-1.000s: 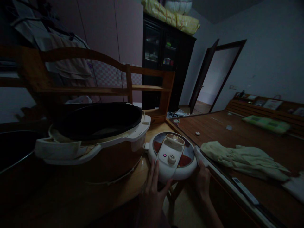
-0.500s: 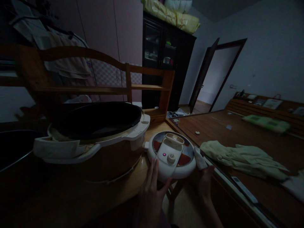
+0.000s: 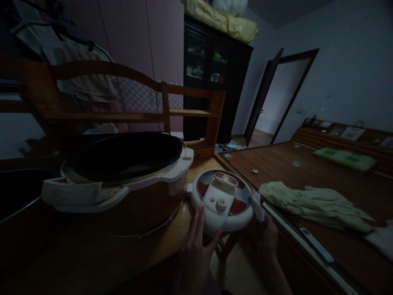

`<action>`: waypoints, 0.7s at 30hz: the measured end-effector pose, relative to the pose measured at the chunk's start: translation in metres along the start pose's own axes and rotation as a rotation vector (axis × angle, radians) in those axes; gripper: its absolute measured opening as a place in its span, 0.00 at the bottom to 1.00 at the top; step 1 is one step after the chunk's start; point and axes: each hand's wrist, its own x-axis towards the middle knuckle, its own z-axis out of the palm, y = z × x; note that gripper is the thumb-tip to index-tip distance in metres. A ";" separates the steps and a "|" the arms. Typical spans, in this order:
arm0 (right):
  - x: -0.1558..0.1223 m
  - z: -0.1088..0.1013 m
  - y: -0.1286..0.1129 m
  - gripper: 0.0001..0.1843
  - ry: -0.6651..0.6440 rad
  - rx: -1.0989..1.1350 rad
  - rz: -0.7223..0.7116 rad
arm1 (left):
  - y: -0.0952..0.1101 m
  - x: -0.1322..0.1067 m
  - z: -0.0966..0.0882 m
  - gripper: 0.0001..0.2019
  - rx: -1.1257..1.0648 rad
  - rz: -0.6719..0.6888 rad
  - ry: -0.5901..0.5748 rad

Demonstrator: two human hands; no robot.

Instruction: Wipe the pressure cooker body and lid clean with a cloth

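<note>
A white electric pressure cooker lid (image 3: 211,221) rests at the right end of the wooden table, its handle and round valve facing up. My left hand (image 3: 195,243) holds its near left rim, fingers straight along the side and thumb apart at the front edge. Pinched in my right hand (image 3: 267,235) is a white cloth or tissue (image 3: 257,205), pressed against the lid's right rim. The fingertips of that hand are partly hidden in the dim light. Left of the lid stands the cooker body (image 3: 153,196) with a wide dark opening.
Behind the cooker rises a wooden shelf rail (image 3: 123,116). A dark pot (image 3: 21,188) sits at the far left. To the right, a wooden bed board (image 3: 276,164) carries a crumpled pale garment (image 3: 313,205) and a thin grey-white strip (image 3: 316,244).
My right hand has shifted slightly up with the white cloth, along the lid's right rim. My left hand and the lid stay in place.
</note>
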 end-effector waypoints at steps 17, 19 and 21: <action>-0.014 0.021 -0.010 0.35 -0.155 -0.369 -0.107 | -0.001 0.000 0.000 0.38 -0.040 0.009 0.012; -0.015 0.024 -0.011 0.34 -0.145 -0.387 -0.115 | -0.001 -0.001 0.001 0.38 -0.039 0.001 0.000; -0.016 0.025 -0.011 0.34 -0.127 -0.416 -0.129 | -0.002 -0.002 0.002 0.39 -0.037 -0.008 -0.012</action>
